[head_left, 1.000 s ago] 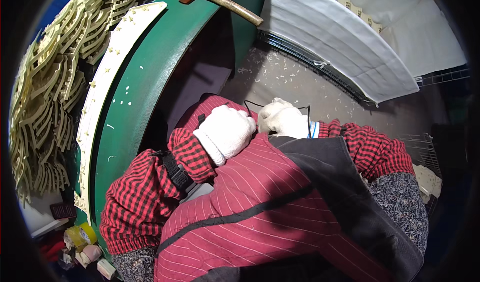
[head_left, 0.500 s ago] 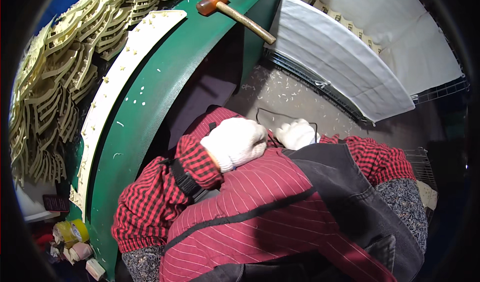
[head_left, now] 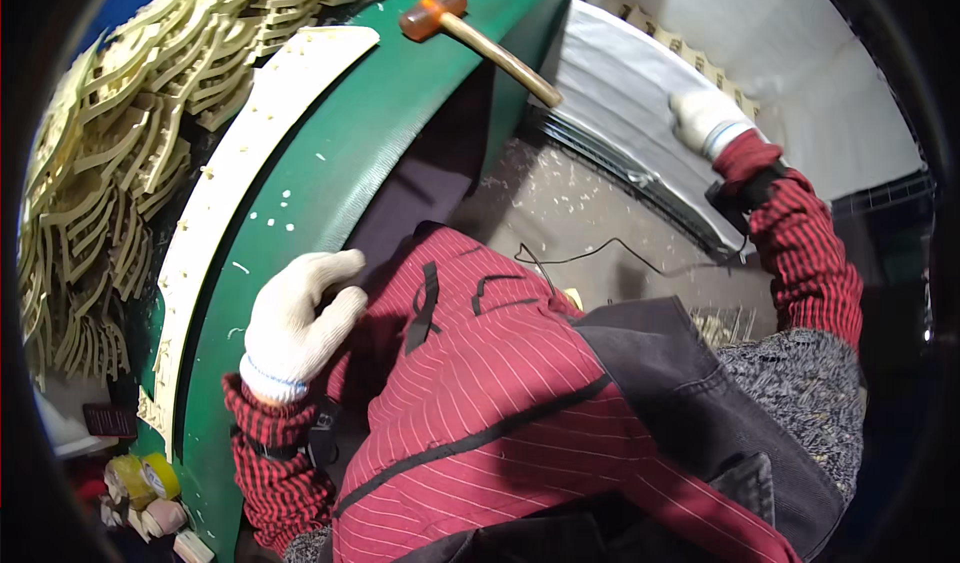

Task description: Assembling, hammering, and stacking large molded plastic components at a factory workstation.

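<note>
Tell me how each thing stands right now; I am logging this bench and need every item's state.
Left hand: gloved, open, over the green bench edge, holding nothing.
Right hand: gloved, resting on the white sheet.
Mallet: lying flat on the bench, untouched.
White strip: lying along the bench.
Cream cut-outs: piled loosely at left.
Tape rolls: set at lower left.

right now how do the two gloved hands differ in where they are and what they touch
The left hand is low and near the body, fingers spread open, hovering by the edge of the green bench and holding nothing. The right hand is stretched far out and rests on the white curved sheet. Both wear pale knitted gloves over red checked sleeves.
</note>
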A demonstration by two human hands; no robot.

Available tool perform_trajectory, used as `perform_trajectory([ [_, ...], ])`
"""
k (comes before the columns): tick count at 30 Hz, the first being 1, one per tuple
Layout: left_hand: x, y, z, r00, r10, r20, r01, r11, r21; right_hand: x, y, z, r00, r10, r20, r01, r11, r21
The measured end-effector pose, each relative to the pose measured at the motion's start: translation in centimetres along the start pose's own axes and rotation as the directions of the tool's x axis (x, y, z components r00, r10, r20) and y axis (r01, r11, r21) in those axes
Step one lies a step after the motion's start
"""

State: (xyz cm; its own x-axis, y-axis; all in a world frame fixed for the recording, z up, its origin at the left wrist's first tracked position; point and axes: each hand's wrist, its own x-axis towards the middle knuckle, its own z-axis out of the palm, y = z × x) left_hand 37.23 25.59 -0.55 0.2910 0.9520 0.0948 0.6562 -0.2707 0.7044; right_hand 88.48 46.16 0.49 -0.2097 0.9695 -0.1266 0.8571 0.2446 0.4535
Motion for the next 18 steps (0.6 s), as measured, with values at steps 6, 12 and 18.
perform_trajectory([
  [6, -5.1, -2.7, -0.8, 0.831, -0.233, -0.505, 0.13, 0.964, -0.232, 5.1, -6.6, -17.8, 0.619, 0.187, -0.763, 0.69, 0.337, 0.641],
  [12, -12.0, -5.2, 0.3, 0.68, -0.048, -0.732, 0.337, 0.907, 0.254, 16.2, -15.9, -20.7, 0.831, 0.046, -0.555, 0.432, 0.577, 0.693],
  [18, -11.3, -4.6, 1.3, 0.645, -0.166, -0.746, 0.495, 0.834, 0.242, 29.6, -20.5, -27.5, 0.638, 0.0, -0.77, 0.45, 0.811, 0.373],
])
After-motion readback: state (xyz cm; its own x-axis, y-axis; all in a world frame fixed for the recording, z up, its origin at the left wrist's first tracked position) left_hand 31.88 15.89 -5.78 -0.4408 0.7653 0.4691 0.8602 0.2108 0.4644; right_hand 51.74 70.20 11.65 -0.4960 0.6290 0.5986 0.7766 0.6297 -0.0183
